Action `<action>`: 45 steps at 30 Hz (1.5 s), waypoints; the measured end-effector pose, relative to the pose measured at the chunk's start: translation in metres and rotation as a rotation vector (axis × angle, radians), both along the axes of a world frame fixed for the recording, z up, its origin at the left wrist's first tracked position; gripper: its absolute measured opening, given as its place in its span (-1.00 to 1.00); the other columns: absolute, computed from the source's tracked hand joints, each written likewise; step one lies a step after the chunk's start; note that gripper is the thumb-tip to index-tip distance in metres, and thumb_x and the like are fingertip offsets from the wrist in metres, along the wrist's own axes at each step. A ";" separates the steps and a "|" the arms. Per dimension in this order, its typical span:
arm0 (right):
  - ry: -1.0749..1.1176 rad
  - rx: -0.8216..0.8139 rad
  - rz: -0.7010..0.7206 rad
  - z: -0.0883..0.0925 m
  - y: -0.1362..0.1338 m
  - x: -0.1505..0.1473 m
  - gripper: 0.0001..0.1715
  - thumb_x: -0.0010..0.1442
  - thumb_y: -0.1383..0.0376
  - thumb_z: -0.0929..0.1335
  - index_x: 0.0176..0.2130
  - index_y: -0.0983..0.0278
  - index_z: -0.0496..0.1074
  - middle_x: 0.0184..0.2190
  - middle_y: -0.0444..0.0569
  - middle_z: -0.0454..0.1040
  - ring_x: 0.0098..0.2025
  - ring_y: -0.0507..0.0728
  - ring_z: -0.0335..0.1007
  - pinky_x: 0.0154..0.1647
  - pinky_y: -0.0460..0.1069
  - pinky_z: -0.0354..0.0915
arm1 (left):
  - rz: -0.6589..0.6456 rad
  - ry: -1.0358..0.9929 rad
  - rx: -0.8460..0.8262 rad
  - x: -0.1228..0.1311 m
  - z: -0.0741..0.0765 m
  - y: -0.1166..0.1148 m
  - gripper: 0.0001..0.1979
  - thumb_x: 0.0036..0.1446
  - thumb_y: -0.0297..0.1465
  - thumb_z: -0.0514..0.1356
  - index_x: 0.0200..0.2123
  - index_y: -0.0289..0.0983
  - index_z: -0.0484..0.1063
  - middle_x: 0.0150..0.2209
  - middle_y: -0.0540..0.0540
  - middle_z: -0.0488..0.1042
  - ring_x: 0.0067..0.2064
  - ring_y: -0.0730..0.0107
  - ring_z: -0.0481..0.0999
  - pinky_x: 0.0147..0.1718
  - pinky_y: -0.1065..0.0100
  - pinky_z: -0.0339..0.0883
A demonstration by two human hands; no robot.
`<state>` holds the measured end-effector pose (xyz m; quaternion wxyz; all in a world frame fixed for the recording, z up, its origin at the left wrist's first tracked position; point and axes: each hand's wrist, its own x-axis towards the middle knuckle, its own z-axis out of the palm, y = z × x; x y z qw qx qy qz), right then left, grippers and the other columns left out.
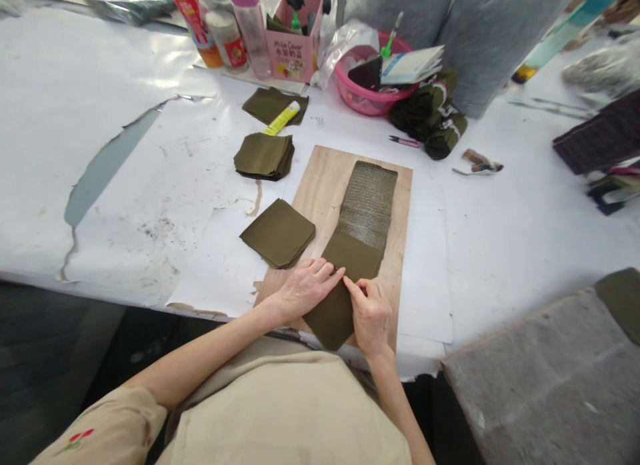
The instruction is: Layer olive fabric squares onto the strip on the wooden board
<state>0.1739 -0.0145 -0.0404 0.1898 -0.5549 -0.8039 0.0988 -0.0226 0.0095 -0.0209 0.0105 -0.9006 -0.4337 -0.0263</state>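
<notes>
An olive-green fabric piece [330, 321] hangs toward my body from the near part of a wooden board [320, 178]. My left hand [309, 286] grips its far edge at the left, index finger stretched along it. From the right, my right hand [371, 311] pinches the same edge, thumb and index finger close to the left fingertips. Just beyond, another olive fabric piece [354, 255] lies against a long strip with a shiny, ribbed grey-green surface [369, 201]. Left of the board is a stack of olive fabric pieces [279, 233].
Farther back lie a second fabric stack [264, 155] and a yellow glue-stick-like tube [283, 118]. A pink basket [367, 103], dark yarn skeins [443, 131] and pink-handled thread snips [404, 141] are at the back. A grey slab [550, 378] stands at the right.
</notes>
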 end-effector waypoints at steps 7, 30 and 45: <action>0.011 -0.022 -0.010 -0.001 0.001 0.000 -0.61 0.36 0.35 0.24 0.10 0.09 0.45 -0.23 -0.03 0.41 -0.18 0.08 0.30 -0.18 -0.04 0.27 | 0.002 -0.005 -0.002 -0.001 -0.001 0.000 -0.64 0.36 -0.47 -0.01 0.19 -0.35 0.23 -0.14 -0.18 0.40 -0.05 0.19 0.41 -0.08 0.20 0.35; -0.033 0.006 0.001 0.001 0.001 0.000 -0.60 0.32 0.40 0.27 0.08 0.12 0.46 -0.25 -0.03 0.41 -0.20 0.09 0.30 -0.19 -0.04 0.25 | -0.004 -0.054 -0.047 -0.005 -0.002 0.001 -0.63 0.34 -0.48 0.00 0.19 -0.37 0.22 -0.11 -0.21 0.40 -0.01 0.18 0.40 -0.01 0.16 0.35; -0.026 -0.002 -0.017 0.003 0.002 -0.001 -0.63 0.33 0.39 0.26 0.04 0.12 0.49 -0.26 -0.03 0.41 -0.21 0.09 0.29 -0.21 -0.04 0.25 | 0.008 -0.107 -0.038 -0.007 -0.005 0.001 -0.64 0.34 -0.52 -0.02 0.17 -0.38 0.24 -0.10 -0.23 0.41 -0.02 0.21 0.41 0.03 0.16 0.35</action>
